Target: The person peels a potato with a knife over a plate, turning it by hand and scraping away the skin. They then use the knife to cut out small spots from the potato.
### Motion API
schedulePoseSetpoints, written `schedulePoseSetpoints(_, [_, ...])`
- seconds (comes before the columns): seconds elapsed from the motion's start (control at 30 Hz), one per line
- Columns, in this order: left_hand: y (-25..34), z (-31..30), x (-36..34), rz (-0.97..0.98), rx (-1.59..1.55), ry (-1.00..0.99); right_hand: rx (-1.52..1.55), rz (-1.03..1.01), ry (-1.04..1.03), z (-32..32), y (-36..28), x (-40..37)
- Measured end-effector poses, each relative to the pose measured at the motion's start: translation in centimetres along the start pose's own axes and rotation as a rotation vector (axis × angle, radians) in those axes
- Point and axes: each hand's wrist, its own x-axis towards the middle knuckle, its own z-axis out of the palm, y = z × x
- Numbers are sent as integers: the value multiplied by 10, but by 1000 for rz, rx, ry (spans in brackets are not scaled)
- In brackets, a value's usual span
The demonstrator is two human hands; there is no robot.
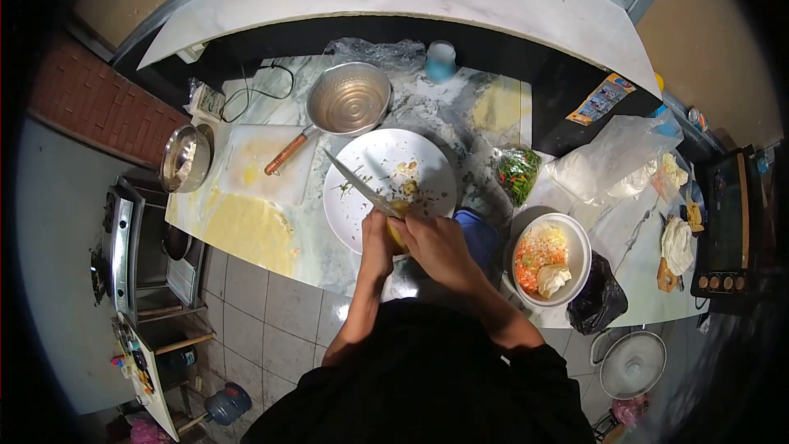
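Note:
My right hand (pixel 440 248) is closed on a knife (pixel 359 181), its long blade pointing up and to the left over a large white plate (pixel 349 218). Close beside it, my left hand (pixel 377 245) is closed on a yellowish piece of food (pixel 397 238), whose kind I cannot make out. The fingers cover much of that piece and the knife's handle. Small dark scraps and yellow-brown bits (pixel 408 187) lie on the plate under the blade.
Behind the plate stands a metal saucepan (pixel 349 99), its wooden handle over a white cutting board (pixel 261 164). To the right are bagged chillies (pixel 518 176), a white pot (pixel 579 279) of chopped food and a black bag (pixel 600 296). A metal bowl (pixel 186 158) sits far left.

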Motion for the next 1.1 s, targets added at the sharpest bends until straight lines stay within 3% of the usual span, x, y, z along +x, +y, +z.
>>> schedulePoseSetpoints(0.07, [7,3,-3,-18,29,1,22,37,-26,-4,7,1])
schedulePoseSetpoints(0.13, [12,3,-3,-161,29,20,63,19,112,-4,15,6])
schedulePoseSetpoints(0.47, [12,5,-4,-124,-53,30,29,39,-60,-12,0,-6])
schedulePoseSetpoints(0.57, [18,7,-6,-176,-71,35,12,81,55,-14,10,3])
schedulePoseSetpoints(0.7, [21,13,-5,-123,-123,57,32,43,4,-11,14,-5])
schedulePoseSetpoints(0.8, [16,11,-2,-209,-170,91,21,65,54,-10,12,-4])
schedulePoseSetpoints(0.87, [21,13,-5,-143,-150,93,78,4,66,-11,12,-7])
schedulePoseSetpoints(0.93, [25,9,-6,-244,-75,45,77,54,20,-18,12,-1])
schedulePoseSetpoints(1.1, [14,8,0,-140,-92,121,51,-18,-16,-13,5,-11])
